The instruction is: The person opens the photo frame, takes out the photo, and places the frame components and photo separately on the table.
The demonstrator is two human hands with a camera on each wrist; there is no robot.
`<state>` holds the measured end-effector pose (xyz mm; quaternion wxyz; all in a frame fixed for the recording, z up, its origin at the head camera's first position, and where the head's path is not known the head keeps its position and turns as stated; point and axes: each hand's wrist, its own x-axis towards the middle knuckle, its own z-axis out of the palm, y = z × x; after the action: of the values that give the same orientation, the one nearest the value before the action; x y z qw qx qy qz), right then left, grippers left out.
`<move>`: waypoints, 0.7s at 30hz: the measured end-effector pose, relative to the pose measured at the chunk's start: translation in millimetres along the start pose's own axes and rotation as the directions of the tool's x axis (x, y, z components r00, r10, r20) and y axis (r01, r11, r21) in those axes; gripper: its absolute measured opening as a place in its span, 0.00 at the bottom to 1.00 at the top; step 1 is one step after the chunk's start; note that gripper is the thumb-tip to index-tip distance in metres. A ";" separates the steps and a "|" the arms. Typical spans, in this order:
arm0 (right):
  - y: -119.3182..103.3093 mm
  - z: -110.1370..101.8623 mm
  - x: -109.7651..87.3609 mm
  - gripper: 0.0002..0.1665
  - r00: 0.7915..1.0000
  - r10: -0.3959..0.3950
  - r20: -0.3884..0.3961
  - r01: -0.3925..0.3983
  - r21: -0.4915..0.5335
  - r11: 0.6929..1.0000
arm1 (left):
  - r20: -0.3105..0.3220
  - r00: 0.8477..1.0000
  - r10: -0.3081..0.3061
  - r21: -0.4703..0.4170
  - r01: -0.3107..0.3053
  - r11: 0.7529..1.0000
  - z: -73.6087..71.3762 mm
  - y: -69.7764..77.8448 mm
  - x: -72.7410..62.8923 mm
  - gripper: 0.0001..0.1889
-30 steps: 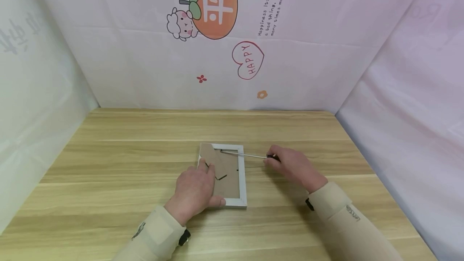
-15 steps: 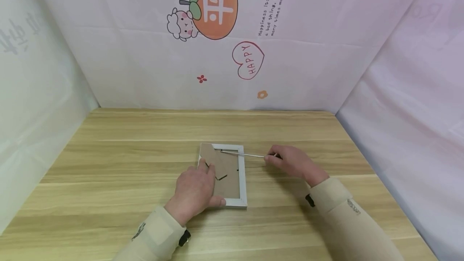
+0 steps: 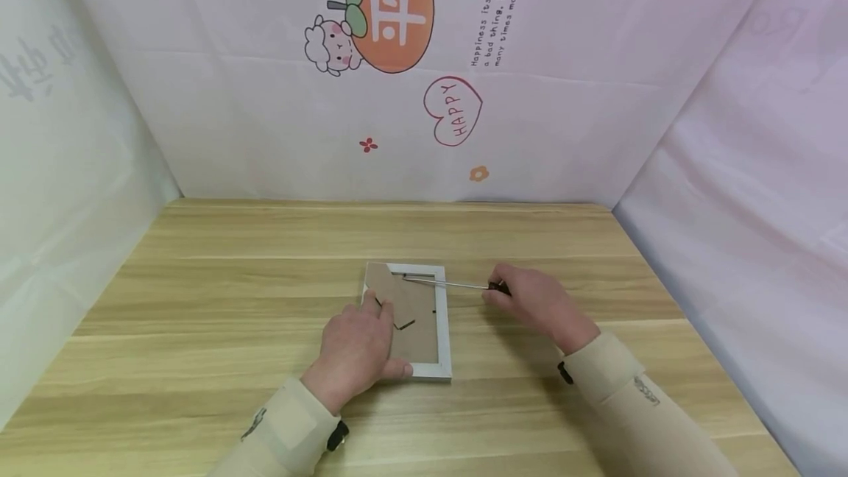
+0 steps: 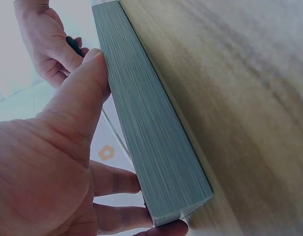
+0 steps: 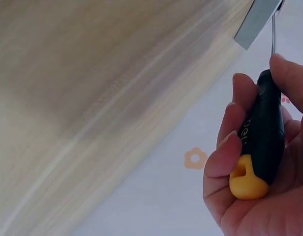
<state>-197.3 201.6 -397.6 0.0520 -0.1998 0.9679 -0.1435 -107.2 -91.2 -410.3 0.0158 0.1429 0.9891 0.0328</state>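
Note:
A white picture frame (image 3: 443, 330) lies back-up on the table, its brown backing board (image 3: 416, 348) overlapping the frame's top-left corner. My left hand (image 3: 358, 344) holds the frame at its left side; the thumb is on the near edge and the fingers reach onto the board. In the left wrist view, the thumb and fingertips grip around the frame's side (image 4: 146, 113). My right hand (image 3: 533, 302) grips a screwdriver by its dark green and yellow handle (image 5: 263, 130). Its thin metal shaft (image 3: 460, 285) crosses the right rim, with the tip at the board's upper part, close to a small dark tab.
A bent black piece (image 3: 407, 324) stands out on the backing board, partly covered by my left fingers. The wooden table (image 3: 265, 256) runs back to a white printed cloth (image 3: 278, 138), and more white cloth hangs on both sides.
My right hand and sleeve twist slightly one way and back around the screwdriver handle, while the tip stays at nearly the same spot. My left hand and the picture frame keep their place.

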 end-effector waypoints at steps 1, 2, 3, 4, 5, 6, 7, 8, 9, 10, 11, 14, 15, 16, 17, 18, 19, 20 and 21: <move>-0.4 0.1 0.0 0.11 1.000 -0.002 -0.003 0.002 -0.005 1.000 | 0.003 1.000 -0.001 -0.001 0.001 1.000 0.0 0.1 0.1 0.57; -1.2 0.1 -0.4 0.11 1.000 0.000 -0.007 0.000 -0.012 1.000 | 0.008 1.000 -0.002 -0.003 0.002 1.000 -0.2 0.2 0.1 0.57; -1.7 0.4 -0.7 0.11 1.000 -0.001 -0.012 0.000 -0.019 1.000 | 0.012 1.000 -0.003 -0.005 0.003 1.000 -0.5 0.4 0.2 0.57; -2.3 0.6 -1.1 0.11 1.000 -0.003 -0.017 0.003 -0.023 1.000 | 0.014 1.000 -0.003 -0.008 0.003 1.000 -0.7 0.6 0.4 0.57; -2.8 0.8 -1.4 0.11 1.000 -0.006 -0.021 0.005 -0.025 1.000 | 0.017 1.000 -0.004 -0.012 0.004 1.000 -0.9 0.6 0.4 0.57; -2.9 1.3 -1.9 0.11 1.000 -0.004 -0.024 0.003 -0.025 1.000 | 0.018 1.000 -0.003 -0.016 0.003 1.000 -1.1 0.9 0.4 0.57; -2.9 2.0 -2.1 0.11 1.000 -0.007 -0.029 0.006 -0.027 1.000 | 0.020 1.000 -0.002 -0.017 0.003 1.000 -1.2 0.9 0.2 0.57; -2.9 2.5 -2.4 0.11 0.999 -0.006 -0.032 0.006 -0.028 1.000 | 0.021 1.000 -0.001 -0.017 0.002 1.000 -1.5 0.9 0.0 0.57; -2.6 3.1 -2.5 0.11 0.999 -0.009 -0.033 0.008 -0.029 1.000 | 0.021 1.000 0.000 -0.017 0.000 1.000 -1.5 0.9 -0.1 0.57; -2.4 3.6 -2.6 0.11 0.999 -0.009 -0.034 0.008 -0.028 1.000 | 0.021 1.000 0.002 -0.018 -0.001 1.000 -1.6 0.8 -0.4 0.57; -2.2 3.9 -2.7 0.11 0.999 -0.007 -0.033 0.006 -0.026 1.000 | 0.021 1.000 0.003 -0.018 -0.002 1.000 -1.7 0.7 -0.7 0.57; -0.8 4.6 -2.7 0.11 1.000 0.000 -0.022 0.000 -0.015 1.000 | 0.025 1.000 0.003 -0.020 -0.003 1.000 -1.8 0.7 -0.5 0.57; -0.3 4.6 -2.6 0.11 1.000 0.000 -0.018 -0.001 -0.011 1.000 | 0.028 1.000 0.002 -0.020 -0.002 1.000 -1.9 0.8 -0.5 0.57; 0.2 4.6 -2.4 0.11 1.000 0.004 -0.012 -0.004 -0.004 1.000 | 0.029 1.000 0.001 -0.021 0.000 1.000 -2.2 0.9 -0.3 0.57; 0.9 4.5 -2.1 0.11 1.000 0.002 -0.006 -0.002 0.002 1.000 | 0.031 1.000 0.000 -0.021 0.001 1.000 -2.3 0.9 -0.3 0.57; 1.5 4.2 -1.8 0.11 1.000 0.000 0.000 0.000 0.011 1.000 | 0.032 1.000 -0.001 -0.022 0.002 1.000 -2.4 1.0 -0.1 0.57; 2.2 4.1 -1.4 0.11 1.000 0.001 0.007 -0.001 0.020 1.000 | 0.032 0.999 -0.002 -0.022 0.003 1.000 -2.6 1.1 -0.1 0.58; 2.9 3.9 -1.2 0.12 1.000 0.002 0.015 -0.002 0.029 1.000 | 0.032 0.999 -0.002 -0.022 0.003 1.000 -2.5 1.1 -0.1 0.58; 3.2 3.4 -1.0 0.12 1.000 0.002 0.022 -0.003 0.036 0.999 | 0.032 0.999 -0.002 -0.019 0.003 1.000 -2.4 1.0 -0.2 0.58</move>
<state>-197.0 203.9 -401.8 0.0665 -0.1992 0.9647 -0.1588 -106.9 -90.4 -407.9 0.0332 0.1421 0.9885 0.0398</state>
